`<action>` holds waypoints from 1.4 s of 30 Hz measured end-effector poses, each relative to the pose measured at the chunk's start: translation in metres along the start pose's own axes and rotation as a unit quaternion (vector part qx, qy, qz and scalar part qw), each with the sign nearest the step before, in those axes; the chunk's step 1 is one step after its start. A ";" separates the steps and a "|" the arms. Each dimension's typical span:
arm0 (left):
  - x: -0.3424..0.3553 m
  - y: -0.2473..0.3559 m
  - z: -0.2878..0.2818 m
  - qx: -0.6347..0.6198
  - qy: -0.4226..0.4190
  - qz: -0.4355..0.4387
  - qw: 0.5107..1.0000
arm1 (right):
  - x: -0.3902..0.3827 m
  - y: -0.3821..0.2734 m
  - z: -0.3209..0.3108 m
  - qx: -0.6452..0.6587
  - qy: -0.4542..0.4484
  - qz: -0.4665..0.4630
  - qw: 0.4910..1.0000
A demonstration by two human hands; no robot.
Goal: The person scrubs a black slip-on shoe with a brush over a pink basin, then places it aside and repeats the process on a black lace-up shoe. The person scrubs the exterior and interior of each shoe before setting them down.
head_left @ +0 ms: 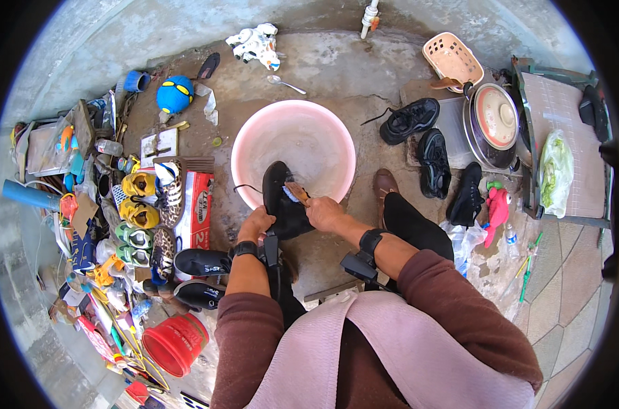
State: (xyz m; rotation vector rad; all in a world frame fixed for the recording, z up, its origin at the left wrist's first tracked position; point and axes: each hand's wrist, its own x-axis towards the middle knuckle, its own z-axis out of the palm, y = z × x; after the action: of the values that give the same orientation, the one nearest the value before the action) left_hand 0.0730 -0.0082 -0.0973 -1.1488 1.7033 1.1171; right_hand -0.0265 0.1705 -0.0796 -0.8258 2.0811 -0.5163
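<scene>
A black shoe (277, 187) is held over the near rim of a pink basin (239, 146) with cloudy water in it. The fingers of my left hand (256, 223) are closed on the shoe's near left side. In my right hand (325, 214) is a scrub brush (297, 191) with a wooden back and pale bristles, which rest against the shoe's opening. A loose black lace hangs from the shoe's left side over the basin rim. My fingers cover part of the brush handle.
Black shoes (410, 121) stand right of the basin, near a lidded pot (495, 117) and a peach basket (453, 60). Several small shoes (139, 210) and clutter lie left. A red bucket (176, 344) sits near left. A spoon (286, 84) lies beyond the basin.
</scene>
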 end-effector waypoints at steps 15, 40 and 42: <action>0.017 -0.023 -0.011 -0.052 -0.027 0.009 0.998 | 0.077 0.064 -0.003 0.021 0.102 0.136 0.985; 0.047 -0.056 -0.002 -0.160 0.068 0.027 0.984 | 0.073 0.065 -0.007 0.170 0.067 0.183 0.966; 0.056 -0.055 -0.002 -0.083 0.122 0.062 0.987 | 0.070 0.041 -0.008 0.231 -0.040 0.159 0.959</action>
State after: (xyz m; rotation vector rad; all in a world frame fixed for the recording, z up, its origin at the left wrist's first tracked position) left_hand 0.1094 -0.0358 -0.1615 -1.3446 1.9192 1.2564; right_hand -0.0797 0.1499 -0.1375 -0.2295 1.8610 -0.7368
